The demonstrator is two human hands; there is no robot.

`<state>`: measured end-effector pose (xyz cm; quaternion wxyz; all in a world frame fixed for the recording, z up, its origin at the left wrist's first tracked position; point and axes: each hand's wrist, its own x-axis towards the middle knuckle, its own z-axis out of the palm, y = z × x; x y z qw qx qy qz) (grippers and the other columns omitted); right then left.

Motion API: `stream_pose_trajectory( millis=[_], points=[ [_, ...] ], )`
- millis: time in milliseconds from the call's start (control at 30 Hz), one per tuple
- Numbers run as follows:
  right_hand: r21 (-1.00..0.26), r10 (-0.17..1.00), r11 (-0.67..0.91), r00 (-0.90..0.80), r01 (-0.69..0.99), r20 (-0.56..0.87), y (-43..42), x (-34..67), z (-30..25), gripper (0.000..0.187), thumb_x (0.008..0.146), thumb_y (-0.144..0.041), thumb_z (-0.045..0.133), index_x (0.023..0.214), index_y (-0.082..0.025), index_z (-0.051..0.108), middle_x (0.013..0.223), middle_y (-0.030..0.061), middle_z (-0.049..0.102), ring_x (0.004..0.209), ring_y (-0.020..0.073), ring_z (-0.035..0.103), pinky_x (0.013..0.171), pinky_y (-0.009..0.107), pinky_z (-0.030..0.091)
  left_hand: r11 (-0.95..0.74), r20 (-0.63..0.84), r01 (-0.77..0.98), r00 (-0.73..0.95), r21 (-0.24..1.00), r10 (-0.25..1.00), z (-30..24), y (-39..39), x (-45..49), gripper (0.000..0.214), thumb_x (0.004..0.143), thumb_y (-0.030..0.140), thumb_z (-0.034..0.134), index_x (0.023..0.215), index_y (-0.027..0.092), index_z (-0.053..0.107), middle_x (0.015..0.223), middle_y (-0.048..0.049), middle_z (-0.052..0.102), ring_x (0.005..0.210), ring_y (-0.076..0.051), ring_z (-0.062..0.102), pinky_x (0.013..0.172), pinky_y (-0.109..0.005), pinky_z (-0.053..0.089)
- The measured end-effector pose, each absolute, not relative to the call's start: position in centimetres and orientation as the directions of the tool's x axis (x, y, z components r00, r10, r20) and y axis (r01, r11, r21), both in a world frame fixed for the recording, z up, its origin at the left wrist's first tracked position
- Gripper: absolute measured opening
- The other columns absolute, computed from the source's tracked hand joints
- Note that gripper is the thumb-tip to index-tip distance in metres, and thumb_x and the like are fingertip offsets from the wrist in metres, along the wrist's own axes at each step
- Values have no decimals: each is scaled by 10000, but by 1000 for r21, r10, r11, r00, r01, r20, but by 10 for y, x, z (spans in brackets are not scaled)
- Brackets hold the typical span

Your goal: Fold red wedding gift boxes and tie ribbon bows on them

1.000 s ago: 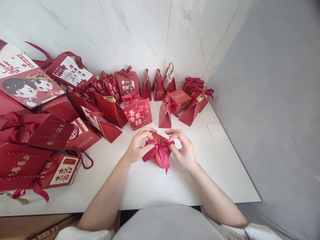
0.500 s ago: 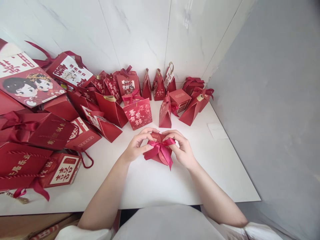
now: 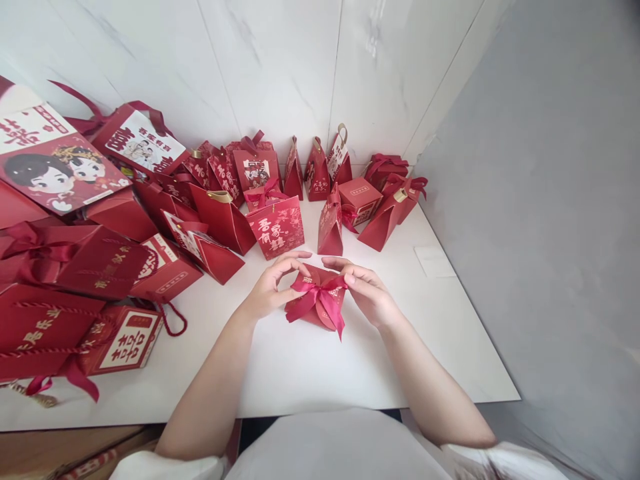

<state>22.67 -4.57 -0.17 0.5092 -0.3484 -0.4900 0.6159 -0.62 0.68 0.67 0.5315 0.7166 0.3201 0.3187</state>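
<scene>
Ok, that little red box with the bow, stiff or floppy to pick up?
The red box looks like thin folded card, so probably light and easily dented. Its ribbon bow droops in loose tails, so likely floppy and slippery.

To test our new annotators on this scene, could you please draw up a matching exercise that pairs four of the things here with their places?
Things
1. small red box with a ribbon bow
2. red bag with white characters
3. cartoon-couple box
4. pale paper slip

Places
A. at the far left
B. between the left hand and the right hand
C. flat on the white table, right of the hands
D. standing just behind the hands

Pairs: 1-B, 2-D, 3-A, 4-C
</scene>
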Motion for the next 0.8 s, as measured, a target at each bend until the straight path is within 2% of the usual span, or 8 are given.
stream_pose_trajectory(
  millis=[133,367,533,667,733,800],
  points=[
    [-940,982,-59,-191,-336,7,-44,226,-5,311,855,-490,703,692,-228,666,1328,35,618,1325,289,482,1116,468,379,-210,96,120,607,970,789,10,8,-10,144,800,296,724,807,193,624,1406,-123,526,1393,-308,419,1182,-527,276],
    [-920,963,-126,-268,-372,-23,-43,225,-7,268,872,-463,701,733,-242,762,1320,37,623,1275,302,533,1094,465,407,-72,107,-79,705,994,701,12,8,-16,172,822,334,707,729,193,671,1476,-91,473,1417,-337,386,1181,-562,269],
    [-940,955,-101,-297,-326,1,-44,225,-5,244,888,-476,684,824,-269,795,1333,37,617,1324,293,493,1141,462,360,-115,65,19,729,993,682,16,7,-14,196,855,357,677,748,193,688,1514,-87,439,1450,-334,331,1194,-544,237],
    [-947,952,-100,-306,-307,-1,-44,224,-7,233,901,-467,675,859,-273,797,1333,37,611,1312,287,502,1128,451,372,-83,2,76,726,994,687,20,4,-11,391,899,427,604,612,165,565,1517,-99,437,1351,-343,462,1100,-509,386],
    [-950,953,-105,-302,-294,-12,-44,223,-8,244,892,-469,688,807,-264,787,1319,34,616,1286,288,526,1116,450,383,-66,-8,74,726,995,688,19,3,-11,437,872,457,636,578,159,513,1515,-102,441,1252,-336,549,1021,-483,458],
    [-953,953,-108,-301,-281,-19,-45,223,-7,260,882,-480,698,774,-258,778,1317,32,618,1274,290,537,1105,453,396,-60,-1,58,727,997,687,16,4,-11,443,829,463,692,564,154,517,1516,-103,443,1199,-328,587,1002,-475,473]
  ],
)
